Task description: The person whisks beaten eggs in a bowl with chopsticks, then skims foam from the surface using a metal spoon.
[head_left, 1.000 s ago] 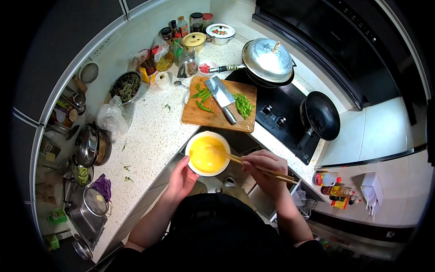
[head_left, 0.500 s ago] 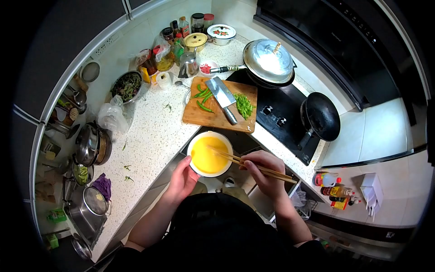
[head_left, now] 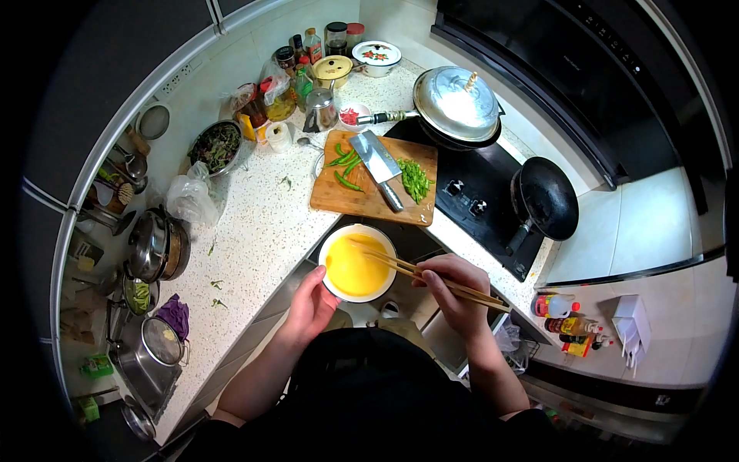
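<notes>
My left hand (head_left: 309,302) grips the near left side of a white bowl (head_left: 328,240) with a dark rim, held in the air in front of my body. Yellow beaten egg (head_left: 350,269) fills much of it. Wooden chopsticks (head_left: 469,292) are closed in my right hand (head_left: 456,286), and their tips dip into the egg. Just beyond the bowl lies a wooden cutting board (head_left: 339,202) on the counter corner. On it are a cleaver (head_left: 376,158), whole green chili peppers (head_left: 348,182) and a heap of chopped green pepper (head_left: 416,182).
A lidded wok (head_left: 458,104) and a smaller black pan (head_left: 545,199) stand on the black stove (head_left: 485,185). Bottles and jars (head_left: 304,54) line the back wall. A bowl of dark leaves (head_left: 215,148), a plastic bag (head_left: 191,200) and a sink (head_left: 142,369) are on the left.
My right hand and the chopsticks have shifted slightly to the right, and the tips sit a little higher in the bowl. The bowl and my left hand have barely moved.
</notes>
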Action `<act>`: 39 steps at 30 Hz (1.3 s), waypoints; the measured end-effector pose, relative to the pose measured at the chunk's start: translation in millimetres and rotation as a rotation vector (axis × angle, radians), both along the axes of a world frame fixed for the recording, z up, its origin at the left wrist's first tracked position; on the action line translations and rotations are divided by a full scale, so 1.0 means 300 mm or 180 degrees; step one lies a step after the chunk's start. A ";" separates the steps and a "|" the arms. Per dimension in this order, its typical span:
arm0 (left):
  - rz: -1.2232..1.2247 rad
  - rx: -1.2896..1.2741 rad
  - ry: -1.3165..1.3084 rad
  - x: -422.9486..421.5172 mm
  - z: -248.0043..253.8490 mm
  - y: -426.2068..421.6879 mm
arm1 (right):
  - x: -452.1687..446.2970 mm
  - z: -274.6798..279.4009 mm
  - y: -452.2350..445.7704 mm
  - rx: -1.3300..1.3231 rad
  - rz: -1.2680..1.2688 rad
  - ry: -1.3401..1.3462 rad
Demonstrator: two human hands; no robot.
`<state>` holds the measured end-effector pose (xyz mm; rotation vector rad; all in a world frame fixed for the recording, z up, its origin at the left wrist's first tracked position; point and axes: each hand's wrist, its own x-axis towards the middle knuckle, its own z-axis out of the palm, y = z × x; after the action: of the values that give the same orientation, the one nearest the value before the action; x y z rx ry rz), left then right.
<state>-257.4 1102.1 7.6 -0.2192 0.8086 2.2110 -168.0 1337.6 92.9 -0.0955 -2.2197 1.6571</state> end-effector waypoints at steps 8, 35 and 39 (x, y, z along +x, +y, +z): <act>0.0016 -0.0015 -0.0004 -0.001 0.006 0.007 | -0.002 0.007 0.002 0.0037 0.0000 0.0012; 0.0023 -0.0081 -0.0026 -0.017 0.001 0.023 | -0.024 0.011 0.020 0.0265 0.0098 0.0154; 0.0077 -0.0002 -0.0037 -0.025 -0.006 0.030 | -0.019 -0.012 0.023 0.0418 0.0258 -0.0080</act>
<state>-265.0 1111.0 5.7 -0.2429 0.8043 2.2301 -173.8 1344.5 89.2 0.0080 -2.3733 1.5533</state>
